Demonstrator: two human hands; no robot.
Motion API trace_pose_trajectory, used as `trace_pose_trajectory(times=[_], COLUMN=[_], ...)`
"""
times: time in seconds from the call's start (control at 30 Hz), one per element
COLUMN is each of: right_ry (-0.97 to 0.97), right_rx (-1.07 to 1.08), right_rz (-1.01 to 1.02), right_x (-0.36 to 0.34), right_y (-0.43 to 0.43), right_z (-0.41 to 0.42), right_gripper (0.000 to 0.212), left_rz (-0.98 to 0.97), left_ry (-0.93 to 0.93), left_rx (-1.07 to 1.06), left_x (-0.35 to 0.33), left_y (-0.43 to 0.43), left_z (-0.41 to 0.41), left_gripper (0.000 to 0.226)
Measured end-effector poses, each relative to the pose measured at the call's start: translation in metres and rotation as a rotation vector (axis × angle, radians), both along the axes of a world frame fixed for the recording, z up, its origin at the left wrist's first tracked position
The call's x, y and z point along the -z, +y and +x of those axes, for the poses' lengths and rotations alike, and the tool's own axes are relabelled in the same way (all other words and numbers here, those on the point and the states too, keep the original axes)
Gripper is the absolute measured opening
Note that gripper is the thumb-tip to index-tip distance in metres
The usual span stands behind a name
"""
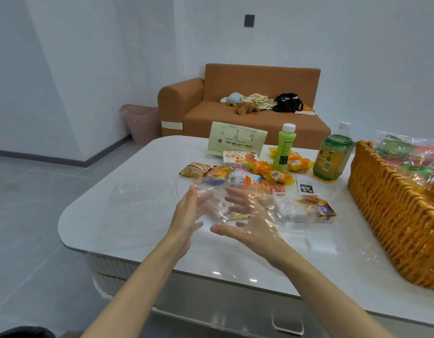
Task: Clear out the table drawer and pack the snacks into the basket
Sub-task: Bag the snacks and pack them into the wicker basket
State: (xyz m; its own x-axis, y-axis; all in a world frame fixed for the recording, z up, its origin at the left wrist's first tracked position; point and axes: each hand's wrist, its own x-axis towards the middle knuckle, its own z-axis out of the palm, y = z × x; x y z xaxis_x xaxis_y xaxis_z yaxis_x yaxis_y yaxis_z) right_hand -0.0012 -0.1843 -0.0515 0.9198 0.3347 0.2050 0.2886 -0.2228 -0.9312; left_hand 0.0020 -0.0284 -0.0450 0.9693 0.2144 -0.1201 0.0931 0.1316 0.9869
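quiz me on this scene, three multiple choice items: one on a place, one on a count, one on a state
1. Where is the wicker basket?
A on the sofa
B on the table, at its right end
C on the floor

2. How many bottles stand on the table?
A one
B two
C four

3. How is the slim green bottle?
A lying on its side
B upright, cap off
C upright, capped

Answers:
1 B: it rests on the tabletop at the right edge of the view.
2 B: only the slim green bottle and the larger bottle beside it.
3 C: it stands with its white cap on.
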Motion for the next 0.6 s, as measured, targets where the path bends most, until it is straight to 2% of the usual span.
trace_pose_trajectory(times=[0.07,0.17,0.27,0.33,0.43,0.47,0.53,0.6], right_ry=[0.044,0.107,0.21,0.304,0.332,0.33,0.367,0.407], right_rx=[-0.027,-0.091,-0.126,-0.124,-0.078,-0.074,-0.106,-0.157], right_rz=[-0.025,-0.053,-0.034,0.065,0.106,0.082,0.05,0.059], right_x=[0.004,0.005,0.001,-0.003,-0.005,-0.006,-0.004,-0.002], right_y=[0.002,0.005,0.001,-0.007,-0.017,-0.017,-0.015,-0.011], right_z=[0.002,0.004,0.004,0.002,0.004,0.005,0.006,0.003], right_gripper=[0.091,0.105,0.104,0.105,0.09,0.092,0.111,0.11], left_rz=[-0.02,-0.019,-0.006,-0.015,-0.046,-0.039,0.025,0.089], left_ry=[0.022,0.03,0.048,0.065,0.093,0.107,0.142,0.161], left_rx=[0.019,0.026,0.007,-0.037,-0.02,0.013,0.062,0.085], left_x=[0.001,-0.001,-0.002,-0.002,-0.003,-0.003,-0.001,0.001], left_y=[-0.001,0.0,0.004,0.012,0.025,0.027,0.029,0.03], left_z=[-0.001,-0.002,-0.003,-0.001,0.0,-0.001,-0.004,-0.007], left_gripper=[0.03,0.042,0.045,0.045,0.049,0.051,0.057,0.061])
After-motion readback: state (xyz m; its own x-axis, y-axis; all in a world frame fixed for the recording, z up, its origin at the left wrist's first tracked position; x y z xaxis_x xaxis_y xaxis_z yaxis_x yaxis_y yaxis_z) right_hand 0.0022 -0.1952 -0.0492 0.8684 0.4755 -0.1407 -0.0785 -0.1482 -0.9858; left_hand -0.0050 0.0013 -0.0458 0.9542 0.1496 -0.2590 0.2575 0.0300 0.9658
